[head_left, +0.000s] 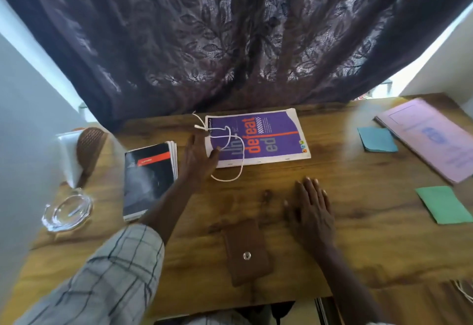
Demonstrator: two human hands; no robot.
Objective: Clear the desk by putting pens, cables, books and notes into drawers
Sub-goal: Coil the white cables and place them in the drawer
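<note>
A purple book (pixel 266 136) lies flat at the back of the wooden desk (pixel 358 222). A white cable (pixel 230 150) loops over its left end and onto the wood. My left hand (pixel 198 157) reaches to the book's left edge with fingers straight, thumb touching the cover beside the cable. My right hand (pixel 311 205) rests flat on the desk in the middle, fingers spread. A black book (pixel 147 179) lies left of my left arm. A pink book (pixel 430 138), a blue note (pixel 377 139) and a green note (pixel 441 204) lie on the right.
A brown leather pouch (pixel 245 253) with a snap lies near the front edge. A glass ashtray (pixel 67 212) and a white box with a brown mesh object (pixel 76 155) stand at the left. A dark curtain (pixel 230 43) hangs behind the desk.
</note>
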